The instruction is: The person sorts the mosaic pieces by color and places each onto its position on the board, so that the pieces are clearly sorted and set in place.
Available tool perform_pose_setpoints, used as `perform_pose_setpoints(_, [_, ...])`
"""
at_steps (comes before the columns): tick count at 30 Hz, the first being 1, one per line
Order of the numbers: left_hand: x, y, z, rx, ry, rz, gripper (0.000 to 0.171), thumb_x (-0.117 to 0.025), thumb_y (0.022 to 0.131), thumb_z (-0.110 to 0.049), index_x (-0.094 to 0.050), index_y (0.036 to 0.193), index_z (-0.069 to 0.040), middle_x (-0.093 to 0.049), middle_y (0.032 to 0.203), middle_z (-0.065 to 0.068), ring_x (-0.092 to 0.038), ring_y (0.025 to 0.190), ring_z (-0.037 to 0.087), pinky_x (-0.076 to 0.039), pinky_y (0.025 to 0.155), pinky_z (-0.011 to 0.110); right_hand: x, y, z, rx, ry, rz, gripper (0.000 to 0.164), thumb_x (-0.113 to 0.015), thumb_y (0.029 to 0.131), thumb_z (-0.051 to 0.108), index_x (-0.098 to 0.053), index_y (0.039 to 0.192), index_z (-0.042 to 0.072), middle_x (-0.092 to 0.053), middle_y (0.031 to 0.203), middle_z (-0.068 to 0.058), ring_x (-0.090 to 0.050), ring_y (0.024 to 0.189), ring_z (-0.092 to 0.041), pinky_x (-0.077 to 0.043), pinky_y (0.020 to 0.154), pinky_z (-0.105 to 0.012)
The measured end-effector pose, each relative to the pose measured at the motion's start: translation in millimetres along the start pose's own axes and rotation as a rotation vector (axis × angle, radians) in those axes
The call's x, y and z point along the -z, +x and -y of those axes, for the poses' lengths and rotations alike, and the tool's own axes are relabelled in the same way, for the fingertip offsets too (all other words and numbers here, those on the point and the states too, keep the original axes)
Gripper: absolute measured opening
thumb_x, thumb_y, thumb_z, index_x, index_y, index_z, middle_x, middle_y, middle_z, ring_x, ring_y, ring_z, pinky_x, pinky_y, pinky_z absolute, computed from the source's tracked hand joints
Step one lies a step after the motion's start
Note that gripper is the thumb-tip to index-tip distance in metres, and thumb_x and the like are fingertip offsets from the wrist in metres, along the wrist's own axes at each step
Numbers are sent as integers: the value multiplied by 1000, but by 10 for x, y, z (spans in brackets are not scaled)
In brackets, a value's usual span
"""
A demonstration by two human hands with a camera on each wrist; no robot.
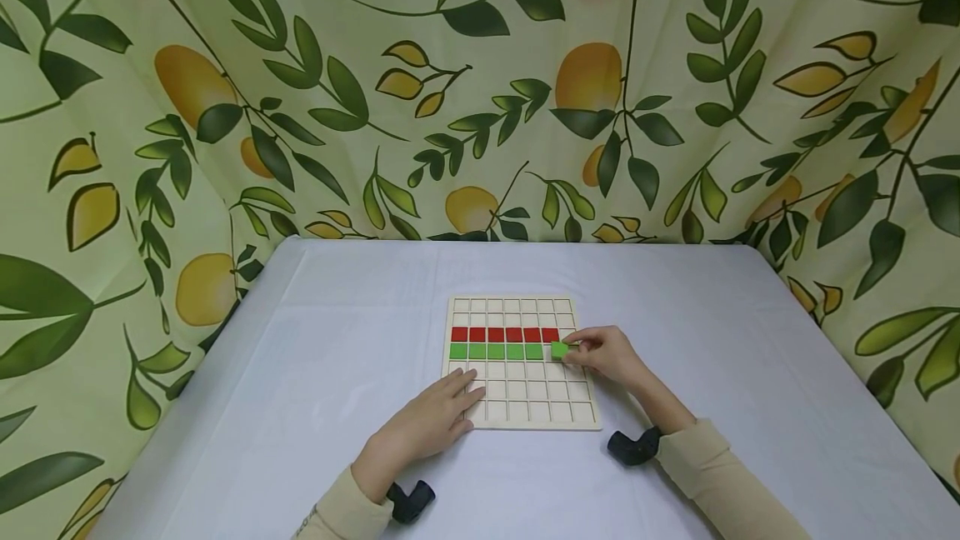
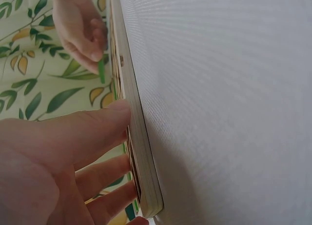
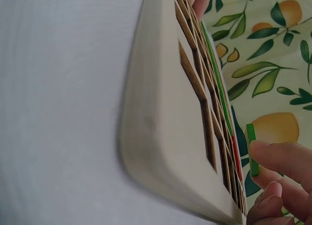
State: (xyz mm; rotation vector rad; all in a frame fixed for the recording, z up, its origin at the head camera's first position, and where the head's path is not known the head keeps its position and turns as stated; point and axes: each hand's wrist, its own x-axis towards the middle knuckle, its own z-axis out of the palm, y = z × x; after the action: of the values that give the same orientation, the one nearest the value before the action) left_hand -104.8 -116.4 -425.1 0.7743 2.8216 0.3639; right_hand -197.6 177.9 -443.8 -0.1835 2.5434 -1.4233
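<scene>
A wooden grid board [image 1: 525,413] lies flat on the table, its square recesses in rows. One row carries several red tiles [image 1: 506,335]; the row just below it carries several green tiles [image 1: 496,351]. My right hand [image 1: 609,354] pinches a green square tile [image 1: 559,351] between thumb and fingertips, over the right end of the green row. In the right wrist view that tile [image 3: 252,149] is edge-on, above the board's surface. My left hand [image 1: 431,419] rests on the board's lower left corner, fingers extended, thumb [image 2: 119,110] against the front edge in the left wrist view.
White cloth [image 1: 315,340] covers the table around the board. A curtain [image 1: 480,90] printed with leaves and fruit hangs behind and at both sides. Black wrist devices [image 1: 633,447] sit under both sleeves, close over the cloth.
</scene>
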Motion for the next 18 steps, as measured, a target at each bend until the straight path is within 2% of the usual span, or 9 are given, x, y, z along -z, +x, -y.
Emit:
perform_pose_setpoints(9, [16,-4,-6,-3,1,5,47,-61,94,-23,-53,138,-12,-43,152,10,-38,144,30,-39,117,46,-36,-1,17,-22,-7,1,32,-76,80,9,-69,108,-5,-48,64,4,-40,53,-8,-33,43,-18])
perform_pose_setpoints(18, [17,2,-2,-11,6,4,46,-59,94,-22,-53,138,-11,-42,153,12,-38,144,31,-38,118,46,-71,23,13,20,-50,-8,29,-76,79,8,-71,104,-5,-49,65,3,-42,59,-8,-33,46,-16])
